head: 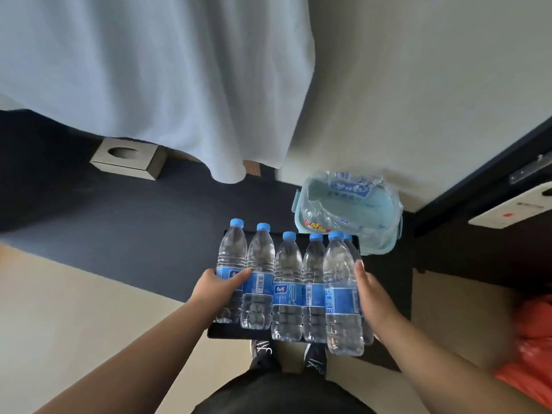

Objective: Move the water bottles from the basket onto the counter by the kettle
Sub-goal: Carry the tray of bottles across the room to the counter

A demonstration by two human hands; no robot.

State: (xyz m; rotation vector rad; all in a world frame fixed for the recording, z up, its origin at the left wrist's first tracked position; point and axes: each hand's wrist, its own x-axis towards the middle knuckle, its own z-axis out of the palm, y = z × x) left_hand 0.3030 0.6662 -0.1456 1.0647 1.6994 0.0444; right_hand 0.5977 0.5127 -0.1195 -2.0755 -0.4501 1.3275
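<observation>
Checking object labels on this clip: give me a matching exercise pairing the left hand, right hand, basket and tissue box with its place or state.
1 left hand
2 right hand
3 basket
4 tissue box

a holds crumpled plastic wrap
b grips the left end of the water bottles
c on the dark floor, far left
d flat against the right end of the row

Pairs: 1-b, 2-d, 3-a, 4-c

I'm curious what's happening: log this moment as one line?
left hand: grips row's end | right hand: presses flat on other end | water bottles: row between hands, over black tray
</observation>
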